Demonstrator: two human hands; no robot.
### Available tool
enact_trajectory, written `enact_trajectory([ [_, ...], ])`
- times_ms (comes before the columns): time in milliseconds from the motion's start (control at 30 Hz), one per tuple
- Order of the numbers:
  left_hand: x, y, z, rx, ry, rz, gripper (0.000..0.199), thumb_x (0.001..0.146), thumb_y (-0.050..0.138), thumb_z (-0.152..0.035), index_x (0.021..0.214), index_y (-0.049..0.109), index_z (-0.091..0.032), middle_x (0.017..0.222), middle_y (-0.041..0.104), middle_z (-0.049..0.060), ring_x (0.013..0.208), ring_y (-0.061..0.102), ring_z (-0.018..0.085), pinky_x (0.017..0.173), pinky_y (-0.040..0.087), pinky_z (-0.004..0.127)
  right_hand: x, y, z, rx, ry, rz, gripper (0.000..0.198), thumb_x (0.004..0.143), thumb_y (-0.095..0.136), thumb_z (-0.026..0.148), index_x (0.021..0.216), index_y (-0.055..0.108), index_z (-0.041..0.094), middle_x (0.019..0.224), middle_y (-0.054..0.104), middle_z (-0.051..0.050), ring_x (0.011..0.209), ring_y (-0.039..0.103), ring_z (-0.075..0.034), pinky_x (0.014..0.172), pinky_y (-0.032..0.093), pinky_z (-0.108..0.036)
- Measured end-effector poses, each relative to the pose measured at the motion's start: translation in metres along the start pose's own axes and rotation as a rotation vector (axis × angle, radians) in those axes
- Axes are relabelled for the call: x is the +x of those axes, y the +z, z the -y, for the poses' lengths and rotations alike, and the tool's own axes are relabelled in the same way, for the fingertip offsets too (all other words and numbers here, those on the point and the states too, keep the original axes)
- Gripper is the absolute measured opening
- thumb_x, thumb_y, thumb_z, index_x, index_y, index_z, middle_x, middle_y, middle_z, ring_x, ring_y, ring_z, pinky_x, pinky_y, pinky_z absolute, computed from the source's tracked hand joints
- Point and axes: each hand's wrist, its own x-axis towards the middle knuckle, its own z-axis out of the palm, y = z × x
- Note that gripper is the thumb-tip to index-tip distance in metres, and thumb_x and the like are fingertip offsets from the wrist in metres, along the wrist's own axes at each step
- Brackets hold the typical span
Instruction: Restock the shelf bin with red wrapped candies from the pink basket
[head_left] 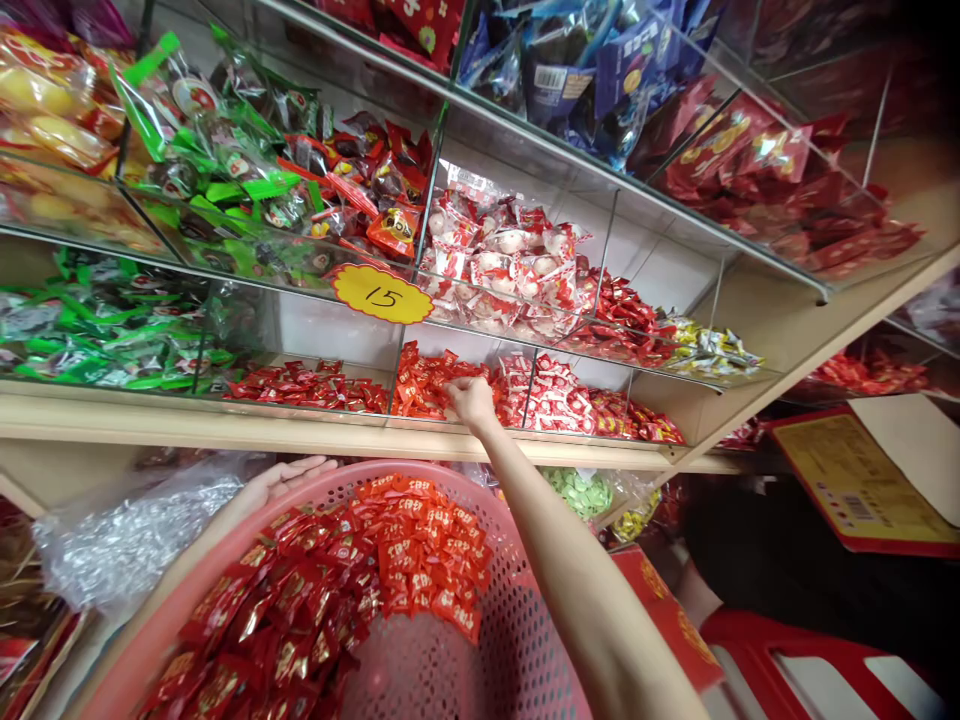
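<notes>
My right hand [474, 402] is inside a glass-fronted shelf bin, its fingers curled closed at the orange-red wrapped candies [424, 382]. What lies within those fingers is hidden. Just below the shelf, my left hand [289, 477] has its fingers stretched out along the outside of the far rim, its forearm running round the left side of a pink perforated plastic basket [525, 560]. In the basket, dark red wrapped candies [292, 600] fill the left, and orange-red packets [431, 545] lie at the far right. Part of the basket's bottom shows.
Glass dividers [532, 388] and a wooden shelf edge [225, 418] frame the bins. Above hangs a yellow price tag [383, 294] reading 15. A clear plastic bag [139, 525] lies left; a red stool [817, 665], an open carton [862, 480] and a dark-clothed person [795, 570] are at right.
</notes>
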Motion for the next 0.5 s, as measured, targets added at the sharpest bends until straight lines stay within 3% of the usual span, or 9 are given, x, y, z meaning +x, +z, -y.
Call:
enact_trajectory([
  [133, 0.012, -0.009, 0.007, -0.043, -0.031, -0.069, 0.044, 0.075, 0.082, -0.038, 0.114, 0.077, -0.019, 0.156, 0.073, 0.017, 0.17, 0.039, 0.036, 0.137, 0.04, 0.047, -0.022, -0.029, -0.013, 0.078, -0.079, -0.02, 0.027, 0.1, 0.068, 0.034, 0.087, 0.088, 0.02, 0.076, 0.077, -0.002, 0.084, 0.072, -0.023, 0.08, 0.053, -0.03],
  [300, 0.018, -0.012, 0.01, -0.055, -0.041, -0.054, 0.044, 0.076, 0.084, -0.044, 0.116, 0.08, -0.026, 0.152, 0.077, 0.011, 0.173, 0.032, 0.034, 0.135, 0.044, 0.042, -0.092, -0.055, -0.058, -0.061, -0.309, 0.032, 0.042, 0.109, 0.066, 0.044, 0.077, 0.085, 0.023, 0.083, 0.079, -0.009, 0.085, 0.07, -0.026, 0.083, 0.055, -0.036],
  [400, 0.018, -0.013, 0.01, -0.057, -0.061, -0.07, 0.056, 0.073, 0.084, -0.041, 0.127, 0.079, -0.026, 0.149, 0.079, 0.012, 0.173, 0.032, 0.035, 0.133, 0.046, 0.043, -0.132, -0.056, -0.086, -0.245, -0.39, 0.122, 0.032, 0.112, 0.061, 0.031, 0.098, 0.09, 0.025, 0.094, 0.08, -0.011, 0.091, 0.072, -0.026, 0.084, 0.056, -0.036],
  [500, 0.018, -0.014, 0.01, -0.053, -0.061, -0.071, 0.069, 0.073, 0.084, -0.041, 0.139, 0.075, -0.023, 0.151, 0.077, 0.014, 0.172, 0.032, 0.036, 0.132, 0.048, 0.044, -0.152, -0.055, -0.099, -0.444, -0.443, 0.162, 0.028, 0.112, 0.061, 0.021, 0.113, 0.089, 0.025, 0.1, 0.08, -0.011, 0.097, 0.072, -0.026, 0.085, 0.055, -0.034],
])
